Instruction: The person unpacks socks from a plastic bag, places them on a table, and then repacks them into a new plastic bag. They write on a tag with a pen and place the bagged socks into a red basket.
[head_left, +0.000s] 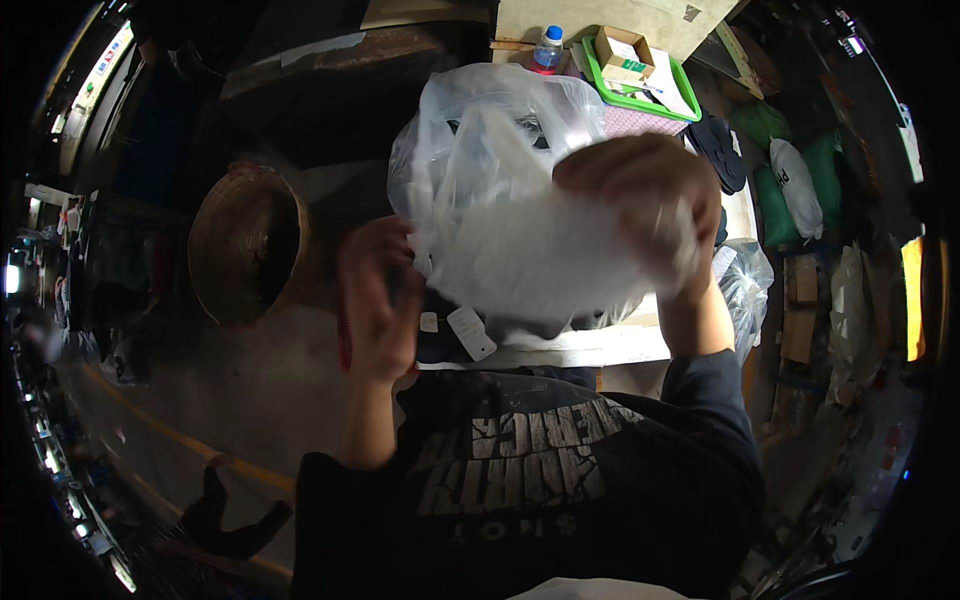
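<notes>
Woven straw basket (245, 245) lies at the left on the grey floor (200, 400), well apart from the hands. The left hand (378, 300) is closed on the left edge of a clear plastic bag (520, 230) held up at mid-frame. The right hand (640, 200) pinches the bag's right side. Behind sits a green tray (640, 100).

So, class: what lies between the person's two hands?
In the head view, a clear plastic bag spans from the left hand to the right hand; both grip it.
</notes>
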